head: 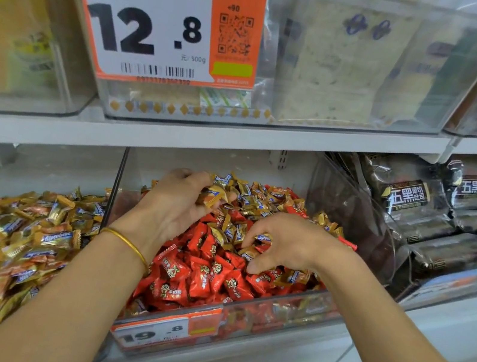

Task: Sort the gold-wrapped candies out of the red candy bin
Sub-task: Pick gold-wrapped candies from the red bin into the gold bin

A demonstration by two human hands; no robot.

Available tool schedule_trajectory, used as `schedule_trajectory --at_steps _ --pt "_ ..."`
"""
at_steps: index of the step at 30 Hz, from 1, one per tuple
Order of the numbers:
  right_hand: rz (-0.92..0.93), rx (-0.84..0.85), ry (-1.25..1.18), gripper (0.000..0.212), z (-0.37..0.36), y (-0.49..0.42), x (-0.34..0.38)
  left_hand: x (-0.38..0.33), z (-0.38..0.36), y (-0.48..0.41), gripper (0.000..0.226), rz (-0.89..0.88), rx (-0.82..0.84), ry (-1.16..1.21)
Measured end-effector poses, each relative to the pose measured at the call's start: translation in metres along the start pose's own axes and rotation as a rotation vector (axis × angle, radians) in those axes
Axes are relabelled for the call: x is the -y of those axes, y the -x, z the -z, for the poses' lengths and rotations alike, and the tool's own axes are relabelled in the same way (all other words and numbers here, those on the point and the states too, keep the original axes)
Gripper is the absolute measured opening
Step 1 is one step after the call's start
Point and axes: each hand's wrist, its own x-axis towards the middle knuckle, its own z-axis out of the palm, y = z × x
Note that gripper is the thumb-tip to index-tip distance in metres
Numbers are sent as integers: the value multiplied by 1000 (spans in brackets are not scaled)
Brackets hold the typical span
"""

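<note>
Slippage threatens: the left hand [178, 202] clutches crinkly gold-wrapped candies [212, 196] over the clear plastic red candy bin [289, 305], the right hand [286, 245] pinches 1 more among red-wrapped sweets [206, 273], and an overfull grip could drop some back.

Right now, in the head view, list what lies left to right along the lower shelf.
gold candy pile → left hand, gripping gold candies → right hand → dark bread packs
</note>
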Motion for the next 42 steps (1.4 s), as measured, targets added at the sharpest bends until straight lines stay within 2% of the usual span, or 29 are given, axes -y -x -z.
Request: schedule_trajectory --at_steps 2,6,8,11,13,16,19,22,28,32,35,39,42 --pt "7 -21 -44 32 0 -2 -1 0 -1 1 5 -1 9 -15" --pt "-38 -77 -466 30 4 1 -10 -2 0 3 13 -14 -1 -89" --pt "-84 -122 -630 33 6 0 -16 -3 1 5 19 -16 41 -179" --pt "-68 -164 -748 24 7 -4 -19 -1 2 7 11 -47 127 -421" --pt "12 -169 -651 19 5 -7 -16 0 3 7 4 -178 154 -737" --pt "82 -169 -363 29 -1 -16 -13 0 4 5 19 -348 239 -1215" --pt "41 -176 -122 48 -5 -26 -13 2 4 4 43 -298 347 -1529" --pt "17 -180 -21 56 -4 -31 -14 6 4 1 52 -231 392 -1726" --pt "17 -161 41 58 -6 -36 -12 15 -1 -2 51 -259 335 -1826" --pt "42 -154 -375 34 1 -27 -19 16 0 -2 33 -325 289 -1760" --pt "5 -124 -611 23 7 -19 -28 16 0 -1 28 -356 287 -1729" --pt "-52 -42 -828 30 12 -11 -32 16 -1 1 21 -415 312 -1727" --pt "-102 -59 -858 32 15 -9 -34 16 0 3 17 -447 318 -1740"
